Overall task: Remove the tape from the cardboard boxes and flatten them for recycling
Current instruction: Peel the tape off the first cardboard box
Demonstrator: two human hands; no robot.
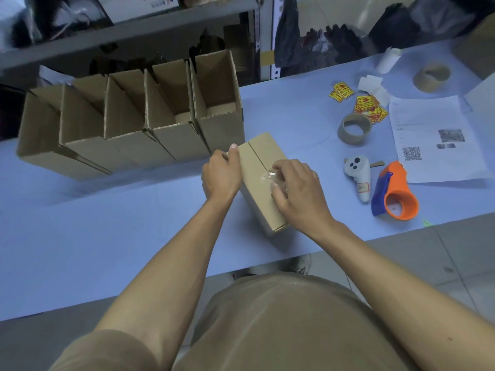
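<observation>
A small closed cardboard box (261, 153) stands on the pale blue table (107, 223), its top seam running away from me. My left hand (221, 174) grips the box's left side, thumb up at the far corner. My right hand (297, 188) sits over the near half of the top and pinches a crumpled strip of clear tape (267, 175), which is lifted off the seam. Behind and to the left, a row of several open cardboard boxes (171, 113) stands side by side.
Right of the box lie a white controller (357, 178), an orange and blue tape dispenser (396, 194), two empty tape cores (355, 128), yellow stickers (369, 104) and a printed sheet (434, 135). A grey shelf (120, 36) rises behind the open boxes.
</observation>
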